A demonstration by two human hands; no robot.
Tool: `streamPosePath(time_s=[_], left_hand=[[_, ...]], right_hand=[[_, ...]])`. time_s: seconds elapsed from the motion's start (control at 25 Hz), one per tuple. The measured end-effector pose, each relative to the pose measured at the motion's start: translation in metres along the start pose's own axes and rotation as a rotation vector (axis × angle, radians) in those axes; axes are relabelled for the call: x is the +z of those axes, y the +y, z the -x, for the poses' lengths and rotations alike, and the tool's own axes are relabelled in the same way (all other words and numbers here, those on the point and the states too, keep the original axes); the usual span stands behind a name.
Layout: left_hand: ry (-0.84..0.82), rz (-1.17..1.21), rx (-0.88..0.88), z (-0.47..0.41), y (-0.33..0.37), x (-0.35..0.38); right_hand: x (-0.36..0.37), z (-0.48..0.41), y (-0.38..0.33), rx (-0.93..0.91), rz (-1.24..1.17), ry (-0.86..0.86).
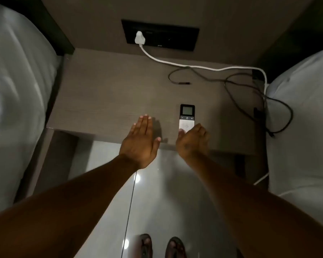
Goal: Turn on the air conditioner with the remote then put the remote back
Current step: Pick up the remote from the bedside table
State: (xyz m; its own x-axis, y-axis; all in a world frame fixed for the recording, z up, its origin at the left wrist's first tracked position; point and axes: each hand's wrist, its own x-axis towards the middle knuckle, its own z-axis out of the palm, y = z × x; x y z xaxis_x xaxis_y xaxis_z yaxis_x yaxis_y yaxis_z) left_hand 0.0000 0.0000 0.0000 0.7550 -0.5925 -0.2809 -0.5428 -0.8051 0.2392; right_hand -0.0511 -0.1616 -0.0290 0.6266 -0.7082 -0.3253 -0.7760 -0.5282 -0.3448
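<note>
Grey-brown tabletop (108, 101) carries one remote (187, 118), flat, display end away. Two hands present: left hand (141, 140) flat, fingers extended, empty; right hand (193, 142) cupped over remote's near end, grip undeterminable. One white cable (175, 63), one dark cable (241, 84).

Two bare arms and two feet in sandals

The person's arms have no sleeves on them, all the way down from the bottom corners of the picture. The left hand (141, 141) has no ring, no watch and no band, and short, pale fingernails (145, 116) show at its tips. The right hand (192, 141) is bare too, with nothing on the wrist. At 6 o'clock, two feet show in dark open sandals (145, 245), and the toes peek out the front. The straps look dark, but it is too dim to tell more.
</note>
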Motion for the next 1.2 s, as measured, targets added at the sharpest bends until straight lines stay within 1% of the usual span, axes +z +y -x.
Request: streamPosePath(time_s=[0.12,0.32,0.52,0.72,0.8,0.88,1.0,1.12,1.2], left_hand=[[0.007,-0.016,0.026,-0.008,0.004,0.010],[-0.003,-0.008,0.064,-0.015,0.003,0.022],[-0.016,-0.007,0.045,-0.010,-0.004,0.035],[-0.014,-0.008,0.032,-0.002,-0.005,0.024],[-0.005,-0.011,0.025,-0.001,-0.004,0.013],[-0.002,-0.029,0.017,0.001,-0.001,-0.006],[0.046,-0.059,0.015,0.002,0.004,-0.058],[0.167,-0.052,-0.005,0.005,0.007,-0.146],[0.296,-0.049,0.002,0.017,0.006,-0.224]], right_hand=[[0.007,-0.019,-0.005,0.016,0.045,0.069],[0.020,-0.037,-0.008,0.026,0.029,0.071],[0.028,-0.040,-0.014,0.009,0.059,0.080],[0.015,-0.034,-0.012,0.039,-0.016,0.064],[0.004,-0.027,-0.013,0.045,-0.091,0.049],[-0.016,-0.018,-0.017,0.082,-0.232,0.032],[-0.068,-0.003,-0.041,0.085,-0.387,0.005],[-0.140,0.015,-0.093,0.049,-0.503,0.006],[-0.199,0.034,-0.142,-0.001,-0.565,0.031]])
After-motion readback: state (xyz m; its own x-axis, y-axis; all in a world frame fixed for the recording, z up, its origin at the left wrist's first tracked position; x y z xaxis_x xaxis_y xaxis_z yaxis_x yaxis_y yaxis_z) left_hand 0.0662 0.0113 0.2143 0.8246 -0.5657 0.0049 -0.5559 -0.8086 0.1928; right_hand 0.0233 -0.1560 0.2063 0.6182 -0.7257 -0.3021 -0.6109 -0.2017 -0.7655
